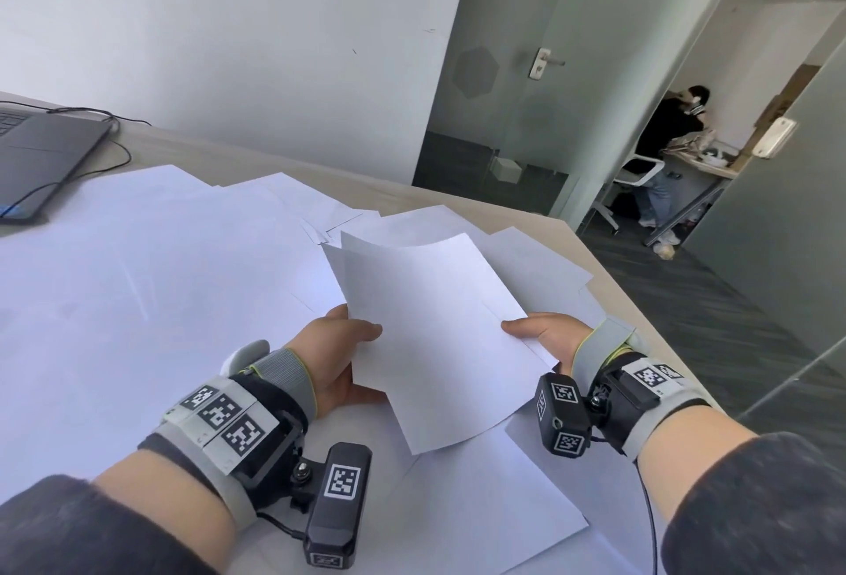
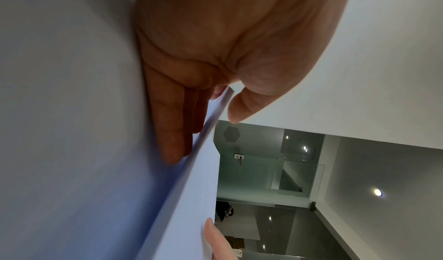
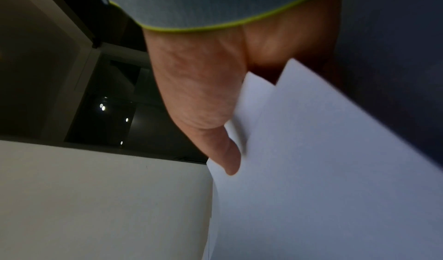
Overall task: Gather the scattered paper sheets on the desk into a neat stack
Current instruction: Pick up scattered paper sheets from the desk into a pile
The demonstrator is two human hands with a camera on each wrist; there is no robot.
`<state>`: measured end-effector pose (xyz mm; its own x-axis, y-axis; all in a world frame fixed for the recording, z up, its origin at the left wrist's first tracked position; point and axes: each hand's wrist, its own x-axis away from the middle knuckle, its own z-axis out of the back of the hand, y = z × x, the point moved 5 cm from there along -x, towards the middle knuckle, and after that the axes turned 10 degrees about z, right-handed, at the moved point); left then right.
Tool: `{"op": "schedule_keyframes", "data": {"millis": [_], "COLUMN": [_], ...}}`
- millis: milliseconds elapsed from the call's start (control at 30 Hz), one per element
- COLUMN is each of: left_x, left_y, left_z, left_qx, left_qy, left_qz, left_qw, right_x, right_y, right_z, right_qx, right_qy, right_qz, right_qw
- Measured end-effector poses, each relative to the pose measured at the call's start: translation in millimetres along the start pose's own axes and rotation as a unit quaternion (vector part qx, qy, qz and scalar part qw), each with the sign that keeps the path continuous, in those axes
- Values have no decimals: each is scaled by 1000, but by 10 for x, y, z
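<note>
Mid-gather: left hand [image 1: 341, 348] and right hand [image 1: 547, 334] each held a pinching grip on opposite edges of a few misaligned sheets [image 1: 439, 336] lifted above the loose sheets [image 1: 151, 281] on the counter [image 1: 393, 192]; next, probably squaring the edges.

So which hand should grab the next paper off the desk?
Probably the left hand. Most loose sheets lie spread on its side, toward the laptop. The right hand could keep its grip on the held sheets meanwhile, thumb on top.
</note>
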<state>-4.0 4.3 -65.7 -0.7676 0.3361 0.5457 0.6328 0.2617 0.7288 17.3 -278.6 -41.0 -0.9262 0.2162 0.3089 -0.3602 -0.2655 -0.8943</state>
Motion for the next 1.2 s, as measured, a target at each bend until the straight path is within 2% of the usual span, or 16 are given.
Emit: {"op": "schedule_keyframes", "data": {"millis": [167,233,333,533,700,967,1033,1200], "left_x": [-8,-3,11,31,33,81,87,97], "left_y": [5,11,28,35,52,130,129,119], "left_z": [14,9,0,0,27,58,63,41], "left_qx": [9,16,24,29,39,46,50,40], "left_qy": [6,7,12,15,22,61,65,68], "left_qz": [3,5,4,-6,-14,-48,-52,-51], "left_qw": [1000,1000,1000,999,999,996,995,996], "right_x": [-7,-6,-49,-55,-53,-88,-74,-39], "right_y": [1,-27,-24,92,23,-38,-13,44], "right_z": [-158,-148,-85,-183,-131,172,207,73], "right_qx": [55,65,47,15,60,-3,-11,-11], "right_qy": [-33,-22,-13,-72,-26,68,71,15], "right_qz": [3,15,29,10,63,96,90,67], "right_qw": [998,998,998,997,996,993,993,998]}}
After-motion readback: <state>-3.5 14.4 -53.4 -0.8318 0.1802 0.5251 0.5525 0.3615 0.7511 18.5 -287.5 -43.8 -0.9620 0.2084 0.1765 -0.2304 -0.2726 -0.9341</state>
